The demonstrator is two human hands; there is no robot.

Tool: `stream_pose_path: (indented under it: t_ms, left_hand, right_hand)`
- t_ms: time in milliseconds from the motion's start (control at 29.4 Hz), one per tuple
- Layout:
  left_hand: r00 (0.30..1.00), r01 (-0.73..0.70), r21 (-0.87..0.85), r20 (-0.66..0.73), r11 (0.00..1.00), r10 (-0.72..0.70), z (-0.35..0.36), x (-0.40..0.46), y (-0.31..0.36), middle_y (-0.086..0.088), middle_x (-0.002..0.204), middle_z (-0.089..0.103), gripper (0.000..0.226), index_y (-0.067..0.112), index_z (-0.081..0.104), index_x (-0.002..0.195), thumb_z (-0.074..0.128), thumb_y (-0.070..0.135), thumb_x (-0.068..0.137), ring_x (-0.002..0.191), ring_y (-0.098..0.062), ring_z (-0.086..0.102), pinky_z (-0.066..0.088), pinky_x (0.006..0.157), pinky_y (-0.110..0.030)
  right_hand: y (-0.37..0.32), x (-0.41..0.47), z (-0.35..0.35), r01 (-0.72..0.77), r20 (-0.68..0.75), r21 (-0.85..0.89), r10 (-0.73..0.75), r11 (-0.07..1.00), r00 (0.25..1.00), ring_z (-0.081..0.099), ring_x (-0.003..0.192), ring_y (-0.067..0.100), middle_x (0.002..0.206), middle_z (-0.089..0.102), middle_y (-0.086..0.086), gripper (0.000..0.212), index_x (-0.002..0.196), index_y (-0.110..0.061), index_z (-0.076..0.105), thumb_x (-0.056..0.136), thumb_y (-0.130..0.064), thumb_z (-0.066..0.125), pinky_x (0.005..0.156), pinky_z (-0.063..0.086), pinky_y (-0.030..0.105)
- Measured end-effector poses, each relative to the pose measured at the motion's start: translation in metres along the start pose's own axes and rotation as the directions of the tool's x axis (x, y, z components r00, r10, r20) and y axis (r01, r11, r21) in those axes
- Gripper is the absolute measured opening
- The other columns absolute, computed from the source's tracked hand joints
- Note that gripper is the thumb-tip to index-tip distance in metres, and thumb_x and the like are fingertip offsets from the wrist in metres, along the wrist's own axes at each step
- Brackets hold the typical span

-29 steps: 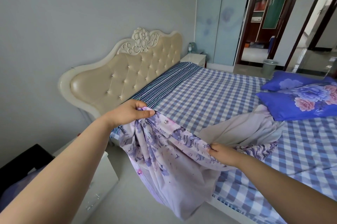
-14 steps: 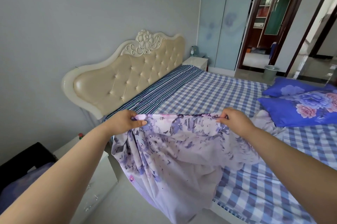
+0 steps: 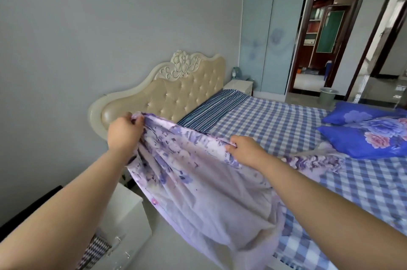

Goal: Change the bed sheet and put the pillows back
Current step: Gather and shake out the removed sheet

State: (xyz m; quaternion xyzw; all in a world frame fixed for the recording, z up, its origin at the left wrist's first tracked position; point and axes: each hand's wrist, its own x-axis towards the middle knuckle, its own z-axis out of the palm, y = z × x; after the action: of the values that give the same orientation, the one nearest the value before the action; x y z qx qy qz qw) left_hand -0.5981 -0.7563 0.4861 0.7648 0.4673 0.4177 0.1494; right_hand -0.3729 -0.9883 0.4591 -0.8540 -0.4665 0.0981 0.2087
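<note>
Both arms outstretched, left hand (image 3: 124, 132) raised, right hand (image 3: 244, 151) lower, fingers pinched

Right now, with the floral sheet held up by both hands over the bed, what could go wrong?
1. Much of the floral sheet hangs off the bedside toward the floor; it may drag there or get stepped on.
2. The left hand and right hand pinch only its top edge, so a grip could slip when it is flung.
3. The two blue pillows lie on the mattress and could get covered.
</note>
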Motion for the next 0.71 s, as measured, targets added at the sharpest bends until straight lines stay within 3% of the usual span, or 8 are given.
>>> stream_pose_path:
  t_ms: [136, 204, 306, 408, 510, 612, 680, 714]
  left_hand:
    - [0.923, 0.247, -0.331, -0.204, 0.911, -0.325, -0.042, 0.032, -0.013, -0.025, 0.077, 0.058, 0.028, 0.008, 0.048, 0.068, 0.046, 0.026, 0.088, 0.073, -0.036, 0.051, 0.042, 0.069, -0.038]
    - [0.894, 0.256, -0.386, -0.255, 0.886, -0.369, -0.061, 0.043, -0.019, -0.027, 0.078, 0.056, 0.026, 0.006, 0.047, 0.067, 0.042, 0.022, 0.086, 0.069, -0.033, 0.044, 0.045, 0.073, -0.041]
    - [0.882, 0.176, -0.469, -0.315, 0.866, -0.350, -0.085, 0.058, -0.023, -0.018, 0.070, 0.053, 0.029, 0.008, 0.044, 0.064, 0.040, 0.026, 0.085, 0.068, -0.025, 0.039, 0.041, 0.069, -0.036]
    - [0.905, 0.095, -0.458, -0.331, 0.884, -0.268, -0.098, 0.072, -0.018, -0.012, 0.063, 0.052, 0.034, 0.009, 0.044, 0.062, 0.043, 0.035, 0.085, 0.064, -0.026, 0.042, 0.034, 0.062, -0.031]
    - [0.976, 0.061, -0.352, -0.174, 0.934, -0.129, -0.101, 0.075, -0.009, -0.013, 0.070, 0.061, 0.038, 0.008, 0.054, 0.071, 0.053, 0.042, 0.085, 0.069, -0.029, 0.053, 0.038, 0.063, -0.031]
    - [1.000, -0.016, -0.239, -0.005, 0.971, 0.015, -0.098, 0.075, 0.011, -0.014, 0.073, 0.061, 0.038, 0.009, 0.053, 0.072, 0.060, 0.043, 0.086, 0.073, -0.029, 0.055, 0.040, 0.065, -0.034]
    - [0.992, -0.118, -0.271, -0.078, 0.955, 0.100, -0.101, 0.076, 0.033, -0.010, 0.066, 0.055, 0.034, 0.012, 0.051, 0.070, 0.060, 0.040, 0.087, 0.069, -0.024, 0.050, 0.033, 0.060, -0.031]
    - [0.974, -0.184, -0.336, -0.190, 0.924, 0.125, -0.102, 0.075, 0.044, -0.004, 0.061, 0.051, 0.030, 0.015, 0.050, 0.069, 0.059, 0.037, 0.086, 0.065, -0.018, 0.046, 0.030, 0.058, -0.030]
  right_hand:
    - [-0.117, -0.009, 0.009, 0.200, -0.067, 0.372, -0.188, 0.907, 0.980, 0.040, 0.064, 0.017, 0.063, 0.039, 0.001, 0.033, 0.067, -0.017, 0.040, 0.093, -0.029, 0.056, 0.057, 0.024, 0.031]
    - [-0.162, -0.015, -0.009, 0.271, -0.128, 0.617, -0.245, 0.739, 0.961, 0.036, 0.061, 0.014, 0.066, 0.038, 0.005, 0.028, 0.075, -0.008, 0.048, 0.093, -0.029, 0.056, 0.059, 0.023, 0.028]
    - [-0.190, -0.016, -0.045, 0.361, -0.236, 0.707, -0.279, 0.609, 0.931, 0.040, 0.061, 0.009, 0.066, 0.044, 0.003, 0.027, 0.072, -0.010, 0.052, 0.094, -0.026, 0.057, 0.059, 0.030, 0.022]
    - [-0.169, -0.005, -0.079, 0.334, -0.222, 0.590, -0.249, 0.735, 0.943, 0.046, 0.052, 0.003, 0.056, 0.051, -0.011, 0.029, 0.065, -0.020, 0.054, 0.092, -0.027, 0.060, 0.052, 0.036, 0.017]
    - [-0.127, 0.006, -0.100, 0.213, -0.192, 0.098, -0.192, 0.972, 0.963, 0.044, 0.064, 0.016, 0.060, 0.045, 0.001, 0.036, 0.064, -0.012, 0.050, 0.092, -0.033, 0.059, 0.056, 0.027, 0.028]
    - [-0.097, 0.009, -0.125, 0.066, -0.271, -0.054, -0.078, 0.996, 0.959, 0.042, 0.069, 0.020, 0.057, 0.036, 0.003, 0.046, 0.057, -0.015, 0.036, 0.093, -0.032, 0.058, 0.056, 0.022, 0.032]
    - [-0.092, 0.004, -0.147, 0.047, -0.494, -0.029, -0.056, 0.998, 0.867, 0.043, 0.069, 0.022, 0.058, 0.040, 0.002, 0.041, 0.060, -0.015, 0.041, 0.093, -0.033, 0.058, 0.053, 0.022, 0.034]
    - [-0.091, 0.001, -0.156, 0.087, -0.633, -0.025, -0.084, 0.996, 0.769, 0.044, 0.069, 0.022, 0.060, 0.043, 0.002, 0.034, 0.067, -0.014, 0.047, 0.094, -0.033, 0.056, 0.053, 0.023, 0.034]
